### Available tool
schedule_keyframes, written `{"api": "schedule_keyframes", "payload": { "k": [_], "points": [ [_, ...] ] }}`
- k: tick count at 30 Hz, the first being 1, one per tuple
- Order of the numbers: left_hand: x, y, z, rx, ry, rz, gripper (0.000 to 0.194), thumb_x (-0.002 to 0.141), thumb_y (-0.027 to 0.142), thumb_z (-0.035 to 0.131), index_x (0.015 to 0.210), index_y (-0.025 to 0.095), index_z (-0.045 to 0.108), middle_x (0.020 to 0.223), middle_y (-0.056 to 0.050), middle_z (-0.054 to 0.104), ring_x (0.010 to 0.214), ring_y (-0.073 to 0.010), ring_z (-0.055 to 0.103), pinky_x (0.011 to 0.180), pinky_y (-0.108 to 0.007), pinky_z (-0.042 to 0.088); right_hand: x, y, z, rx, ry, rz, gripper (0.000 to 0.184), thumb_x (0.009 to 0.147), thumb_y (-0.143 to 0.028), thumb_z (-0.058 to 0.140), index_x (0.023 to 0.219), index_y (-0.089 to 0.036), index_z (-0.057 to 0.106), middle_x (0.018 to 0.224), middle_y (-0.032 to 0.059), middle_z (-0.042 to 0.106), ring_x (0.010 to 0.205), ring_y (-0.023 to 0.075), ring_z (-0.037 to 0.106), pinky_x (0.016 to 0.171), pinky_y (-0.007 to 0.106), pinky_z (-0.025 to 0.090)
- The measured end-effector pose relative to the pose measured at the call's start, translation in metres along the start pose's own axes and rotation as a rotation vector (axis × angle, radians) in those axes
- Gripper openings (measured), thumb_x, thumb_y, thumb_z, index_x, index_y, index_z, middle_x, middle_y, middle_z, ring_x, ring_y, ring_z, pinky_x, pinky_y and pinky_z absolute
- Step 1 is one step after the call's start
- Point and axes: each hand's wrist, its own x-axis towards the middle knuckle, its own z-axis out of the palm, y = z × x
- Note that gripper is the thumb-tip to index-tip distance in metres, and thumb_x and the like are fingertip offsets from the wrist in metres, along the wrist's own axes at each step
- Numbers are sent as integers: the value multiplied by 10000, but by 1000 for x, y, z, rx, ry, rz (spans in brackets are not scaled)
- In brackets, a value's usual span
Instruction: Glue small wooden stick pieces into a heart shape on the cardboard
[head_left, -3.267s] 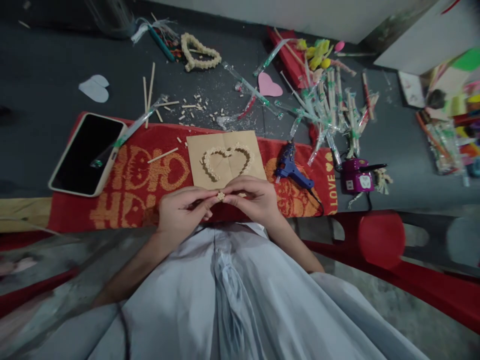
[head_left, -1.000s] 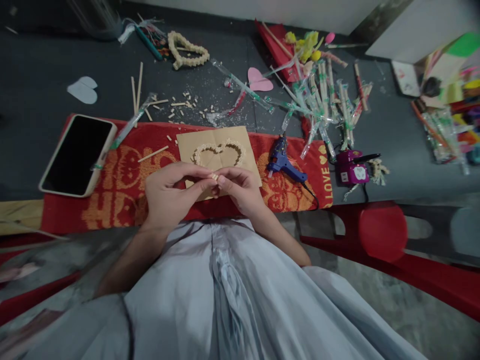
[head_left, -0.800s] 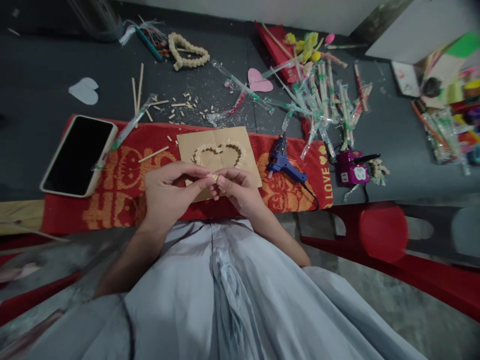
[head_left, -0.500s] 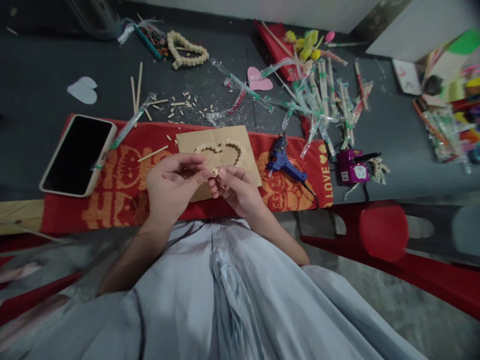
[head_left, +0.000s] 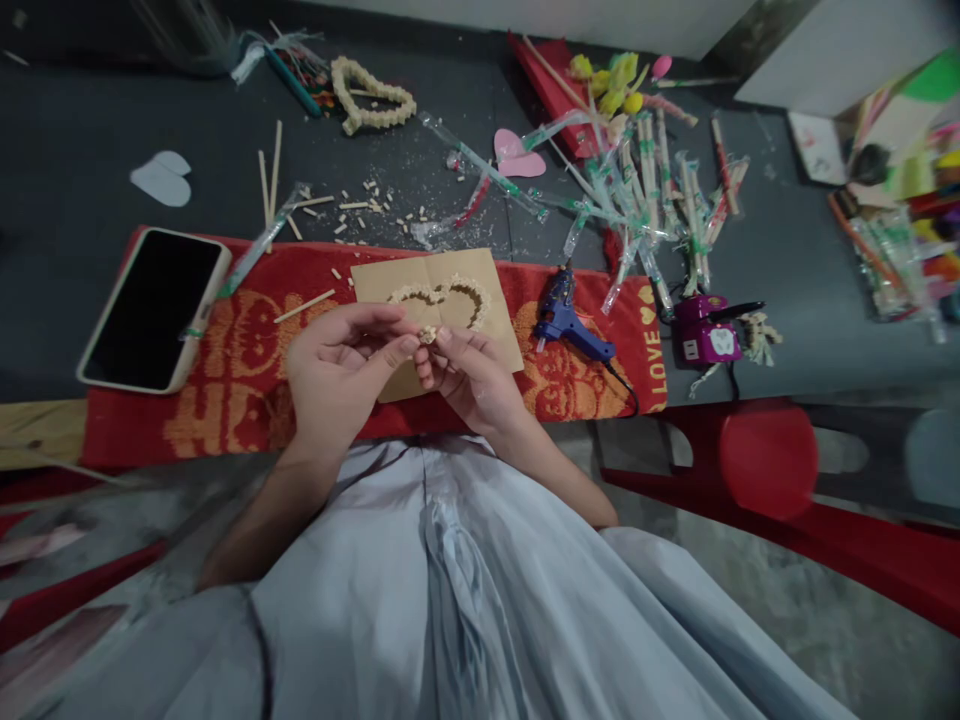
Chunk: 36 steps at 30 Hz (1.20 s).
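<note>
Dark grey counter (head_left: 232, 130) stretches beyond both hands, with a red towel patterned in orange (head_left: 255, 420) under them along its near edge. The right hand (head_left: 480, 385) is drawn into a pinch, thumb and fingers on a small, pale, knobbly piece (head_left: 428, 336). The left hand (head_left: 330, 375) is half curled, fingertips at the piece's other side; whether they grip it, I cannot tell. Just beyond the hands, a pale heart outline (head_left: 438, 295) lies on brown card (head_left: 505, 330). To the right hand's right lies a blue glue gun (head_left: 564, 322); left of the left hand, a white-cased black phone (head_left: 154, 310).
</note>
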Motion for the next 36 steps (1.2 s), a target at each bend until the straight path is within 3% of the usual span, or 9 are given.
{"api": "schedule_keyframes", "payload": {
  "k": [5,10,13,17,23,25,29,31,36],
  "points": [
    [-5,-1,-3,181,-41,265,266,785,181,825,1028,271,765,896,17,791,730,-139,734,683,-273,613,1,2,-1,-18,2,-35,234,776,-383,806,756,-173,705,645,-24,689,595,71,624,592,173,565],
    [-4,9,-5,583,-78,549,211,829,158,765,1006,273,752,886,10,791,793,-160,737,744,-294,575,0,2,1,-53,3,-61,331,708,-471,857,746,-181,701,612,-32,659,599,78,614,595,181,546],
    [-2,14,-7,680,-116,674,234,872,125,704,1026,298,735,908,21,796,809,-153,746,776,-287,572,0,4,1,-81,23,-79,408,653,-540,876,745,-180,707,615,-31,650,622,84,624,600,187,542],
    [-3,13,-7,727,-119,796,228,842,79,711,1017,224,690,854,-7,786,769,-155,735,765,-275,575,0,6,2,-112,40,-92,440,641,-562,876,777,-178,711,635,-28,663,624,81,622,610,197,549],
    [2,10,-8,628,-46,564,106,953,211,602,1030,239,670,869,-21,711,776,-150,669,725,-288,553,-2,3,3,-64,37,-69,391,657,-501,888,794,-176,717,664,-28,696,615,70,634,601,184,558],
    [14,7,-17,680,-56,531,194,997,283,531,1102,204,673,913,-53,689,848,-170,658,771,-313,549,-3,1,2,-53,39,-63,363,690,-483,869,815,-175,722,701,-18,712,622,73,637,605,192,568],
    [54,0,-42,862,-202,447,460,1042,448,365,1222,154,668,1076,-129,645,1044,-253,609,961,-460,512,-5,-4,1,-22,35,-46,289,724,-422,837,823,-171,733,714,-14,715,625,72,634,609,186,574],
    [80,-2,-51,936,-261,365,476,1006,508,421,1161,153,698,1075,-128,616,1079,-284,582,1018,-519,471,-6,-7,1,1,33,-36,272,718,-402,832,816,-166,740,689,-17,710,613,68,630,599,172,569],
    [142,-3,-50,1229,-314,134,285,937,285,541,1068,152,755,1099,-132,670,1085,-287,569,1042,-509,433,-7,-12,3,21,39,-38,294,659,-407,866,782,-166,751,662,-21,721,581,67,626,567,161,568]
  ]
}}
